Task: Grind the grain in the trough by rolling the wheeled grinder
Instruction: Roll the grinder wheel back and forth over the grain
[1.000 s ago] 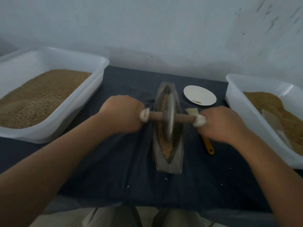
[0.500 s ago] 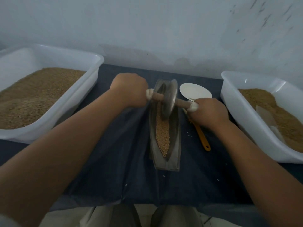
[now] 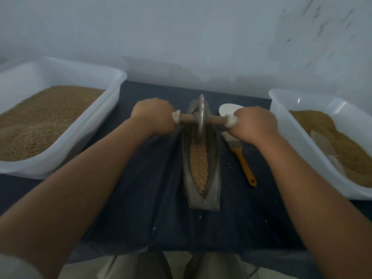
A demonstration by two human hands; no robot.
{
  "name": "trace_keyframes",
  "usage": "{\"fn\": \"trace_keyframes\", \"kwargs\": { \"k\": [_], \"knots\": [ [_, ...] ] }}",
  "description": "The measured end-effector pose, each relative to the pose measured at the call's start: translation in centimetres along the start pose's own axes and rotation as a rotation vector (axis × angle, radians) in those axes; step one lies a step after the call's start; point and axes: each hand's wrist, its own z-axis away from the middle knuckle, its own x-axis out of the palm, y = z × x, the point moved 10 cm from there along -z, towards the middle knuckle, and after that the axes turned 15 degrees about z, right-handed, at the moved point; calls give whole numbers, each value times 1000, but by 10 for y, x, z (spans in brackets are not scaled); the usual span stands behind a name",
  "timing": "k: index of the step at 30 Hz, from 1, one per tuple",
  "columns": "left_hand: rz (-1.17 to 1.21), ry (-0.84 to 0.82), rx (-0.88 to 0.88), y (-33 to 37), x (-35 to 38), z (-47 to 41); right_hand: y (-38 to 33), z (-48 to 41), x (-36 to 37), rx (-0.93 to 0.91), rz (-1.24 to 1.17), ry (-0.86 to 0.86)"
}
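A narrow boat-shaped metal trough (image 3: 214, 178) lies lengthwise on the dark cloth in the middle of the table. Tan grain (image 3: 198, 164) fills its groove. The wheeled grinder (image 3: 200, 117), a metal disc on a wooden axle with white-wrapped ends, stands upright in the far part of the trough. My left hand (image 3: 155, 115) grips the left end of the axle. My right hand (image 3: 254, 123) grips the right end. The disc hides the grain at the far end.
A white bin (image 3: 112, 93) of grain stands at the left, and a second white bin (image 3: 285, 121) with ground grain at the right. Right of the trough lies a brush (image 3: 241, 158) with a yellow handle, with a white plate (image 3: 227, 109) behind it. A wall rises behind.
The grinder rolled from the trough's middle to its far end and is now slightly back from there. Both hands moved with it. The axle, tilted half a second ago, is level again.
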Motion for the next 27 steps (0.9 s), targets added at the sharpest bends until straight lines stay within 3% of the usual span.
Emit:
{"fn": "trace_keyframes", "kwargs": {
  "k": [6, 10, 14, 19, 23, 27],
  "knots": [
    [-82, 1, 127, 16, -3, 62, 1, 55, 6, -93, -86, -168],
    [-119, 39, 190, 12, -3, 103, -2, 100, -17, -225, -246, -112],
    [-42, -75, 84, 7, 4, 55, 0, 52, -1, -89, -121, -41],
    [-132, -19, 61, 23, -17, -19, -1, 0, 16, -1, -96, -35],
    [-132, -130, 136, 32, -14, 14, 3, 32, 28, -9, -120, -169],
    [-101, -120, 246, 29, -8, 83, 3, 99, -1, -130, -229, -84]
  ]
}}
